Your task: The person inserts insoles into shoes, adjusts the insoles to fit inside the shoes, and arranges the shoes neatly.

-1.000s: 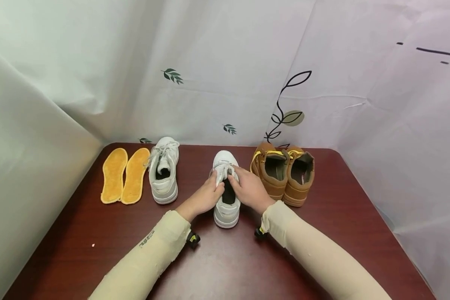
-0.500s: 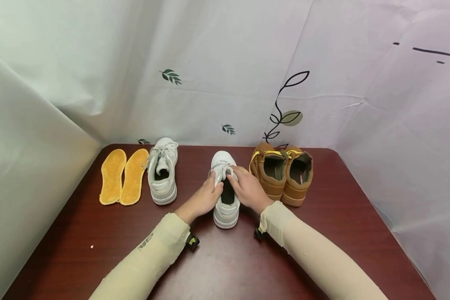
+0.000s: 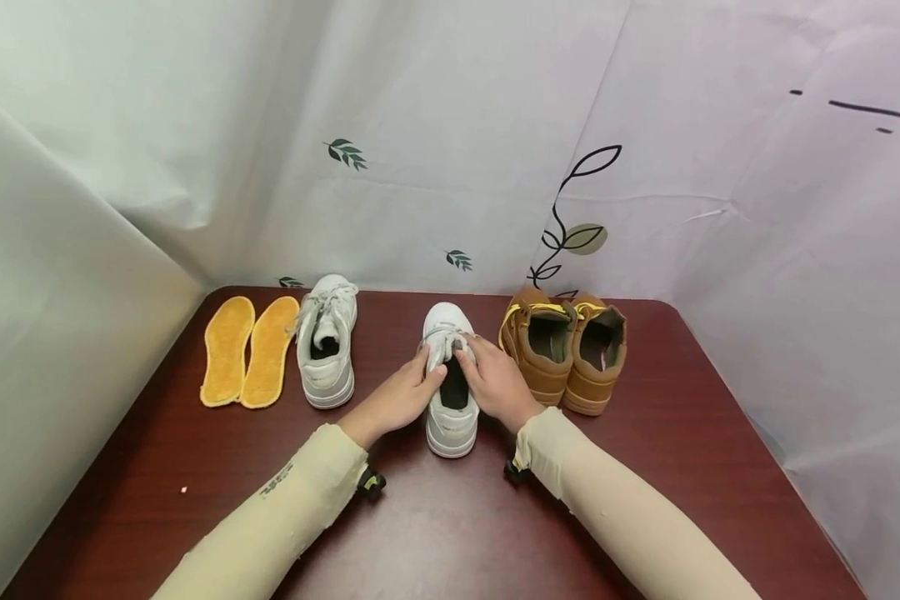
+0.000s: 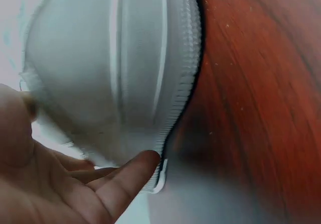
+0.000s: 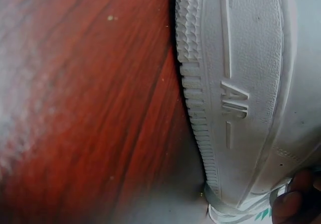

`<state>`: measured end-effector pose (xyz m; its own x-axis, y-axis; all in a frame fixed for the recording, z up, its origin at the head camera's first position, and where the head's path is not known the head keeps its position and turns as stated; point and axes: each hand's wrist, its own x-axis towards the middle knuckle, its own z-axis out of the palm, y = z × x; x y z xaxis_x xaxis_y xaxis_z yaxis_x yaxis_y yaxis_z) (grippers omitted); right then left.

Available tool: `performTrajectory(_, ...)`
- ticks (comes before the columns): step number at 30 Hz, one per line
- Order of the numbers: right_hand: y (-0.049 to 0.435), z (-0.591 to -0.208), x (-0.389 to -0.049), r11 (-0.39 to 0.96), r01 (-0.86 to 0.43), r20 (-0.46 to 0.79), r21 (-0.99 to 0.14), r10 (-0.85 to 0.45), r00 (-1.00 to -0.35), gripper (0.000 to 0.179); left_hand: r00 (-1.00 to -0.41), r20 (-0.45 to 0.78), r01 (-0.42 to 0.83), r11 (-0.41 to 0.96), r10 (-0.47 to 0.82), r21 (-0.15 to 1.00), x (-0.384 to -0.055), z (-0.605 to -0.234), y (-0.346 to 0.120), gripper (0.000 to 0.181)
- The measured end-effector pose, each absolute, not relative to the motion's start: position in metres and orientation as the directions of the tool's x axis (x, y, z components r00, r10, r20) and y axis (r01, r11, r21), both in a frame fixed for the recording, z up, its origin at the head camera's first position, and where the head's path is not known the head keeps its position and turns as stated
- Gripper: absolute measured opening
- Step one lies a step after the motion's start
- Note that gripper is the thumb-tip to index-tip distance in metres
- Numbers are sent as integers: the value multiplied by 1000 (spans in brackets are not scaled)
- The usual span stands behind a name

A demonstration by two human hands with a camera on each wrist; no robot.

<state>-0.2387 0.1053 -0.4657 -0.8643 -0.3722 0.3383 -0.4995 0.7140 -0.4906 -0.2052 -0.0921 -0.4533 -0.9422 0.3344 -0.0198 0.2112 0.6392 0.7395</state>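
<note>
A white sneaker (image 3: pixel 450 433) stands on the table at the middle, toe pointing away and heel toward me. My left hand (image 3: pixel 401 400) holds the left side of its opening, thumb at the collar edge. Up close in the left wrist view, one finger lies along the side of the sneaker (image 4: pixel 100 48), low by the sole. From the right, my right hand (image 3: pixel 498 379) grips the other side near the tongue, thumb at the opening's edge. The right wrist view is mostly filled by the sneaker's sole edge (image 5: pixel 241 103), with fingertips (image 5: pixel 288 204) in the lower corner.
Left of the hands stands a second white sneaker (image 3: pixel 328 379) with loose laces. Two orange insoles (image 3: pixel 228 350) lie flat beside it. Brown shoes (image 3: pixel 547 375) with yellow laces stand close by my right hand. White cloth hangs behind the dark red table (image 3: pixel 450 533).
My left wrist and forearm have shifted slightly left and down. The right forearm has shifted a little left. Both hands stay at the sneaker's opening, and the sneaker stands in place.
</note>
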Motion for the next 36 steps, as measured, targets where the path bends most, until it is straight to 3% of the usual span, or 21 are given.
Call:
performTrajectory(8, 107, -466, -238, 718, -499, 340, -485, -371, -864, 49, -907, 19, 311, 639, 420, 704, -174, -436, -114, 65)
performTrajectory(14, 108, -464, -238, 717, -504, 339, -482, -378, -861, 47, -910, 144, 366, 590, 389, 720, -150, -418, -140, 44)
performTrajectory(23, 106, -462, -239, 718, -508, 323, -475, -395, -860, 47, -928, 352, 349, 602, 117, 718, -144, -404, -200, 23)
performTrajectory(30, 104, -458, -239, 721, -504, 317, -475, -394, -863, 50, -951, 307, 191, 690, -47, 698, -161, -403, -245, 31)
performTrajectory(36, 103, -460, -237, 735, -482, 292, -476, -386, -875, 48, -993, 120, 93, 778, 22, 622, -182, -422, -272, 54)
